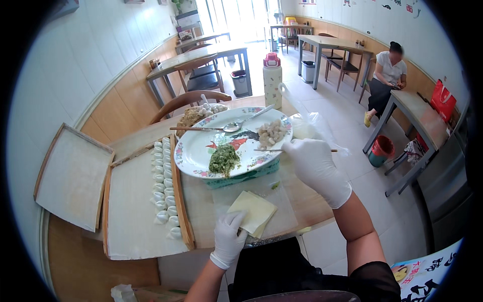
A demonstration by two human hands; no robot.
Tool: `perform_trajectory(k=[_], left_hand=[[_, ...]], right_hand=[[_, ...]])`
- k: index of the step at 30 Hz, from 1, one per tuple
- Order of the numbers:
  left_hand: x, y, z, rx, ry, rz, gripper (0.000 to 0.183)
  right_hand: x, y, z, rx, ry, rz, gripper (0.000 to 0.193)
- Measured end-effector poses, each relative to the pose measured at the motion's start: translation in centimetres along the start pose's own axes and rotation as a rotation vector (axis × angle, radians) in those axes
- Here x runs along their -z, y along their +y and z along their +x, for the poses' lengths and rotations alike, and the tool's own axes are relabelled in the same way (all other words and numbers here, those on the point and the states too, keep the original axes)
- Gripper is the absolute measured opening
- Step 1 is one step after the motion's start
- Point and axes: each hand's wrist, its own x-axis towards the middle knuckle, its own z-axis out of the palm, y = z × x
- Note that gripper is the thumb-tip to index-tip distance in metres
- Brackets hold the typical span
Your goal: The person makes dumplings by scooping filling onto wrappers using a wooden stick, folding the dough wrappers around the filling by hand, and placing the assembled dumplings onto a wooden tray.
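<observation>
My left hand [231, 238], in a white glove, grips the left corner of a stack of square, pale yellow dough wrappers [255, 211] at the table's near edge. My gloved right hand [316, 165] is closed around a thin chopstick [267, 150], whose tip reaches over the right rim of a large oval plate [196, 156]. Close to that tip lies a heap of peeled shrimp pieces [271, 133]. A mound of chopped green filling [224, 160] sits at the plate's near side. A metal spoon [233, 127] and a wooden stick [193, 129] rest across its far left.
Rows of folded dumplings [168, 189] line a wood-framed tray [136, 211] at left; another tray [75, 173] leans beyond it. A green box [246, 176] props the plate. Behind stand a bottle [272, 83] and a plastic bag [314, 126]. A person [390, 73] sits far right.
</observation>
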Motion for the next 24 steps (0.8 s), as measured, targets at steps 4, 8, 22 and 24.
perform_trajectory(k=[4, 8, 22, 24], left_hand=[[0.0, -0.3, 0.3, 0.015, 0.02, -0.089, 0.04], [0.0, -0.3, 0.3, 0.029, 0.011, -0.076, 0.037], [0.1, 0.2, 0.0, -0.03, 0.027, -0.007, 0.032], [-0.1, 0.4, 0.2, -0.044, 0.027, -0.017, 0.031]], right_hand=[[0.1, 0.8, 0.1, -0.061, 0.045, -0.055, 0.011], [0.3, -0.2, 0.5, -0.026, -0.032, -0.053, 0.008], [0.3, -3.4, 4.3, 0.088, 0.103, -0.046, 0.002], [-1.1, -2.4, 6.1, 0.147, 0.252, -0.009, 0.003]])
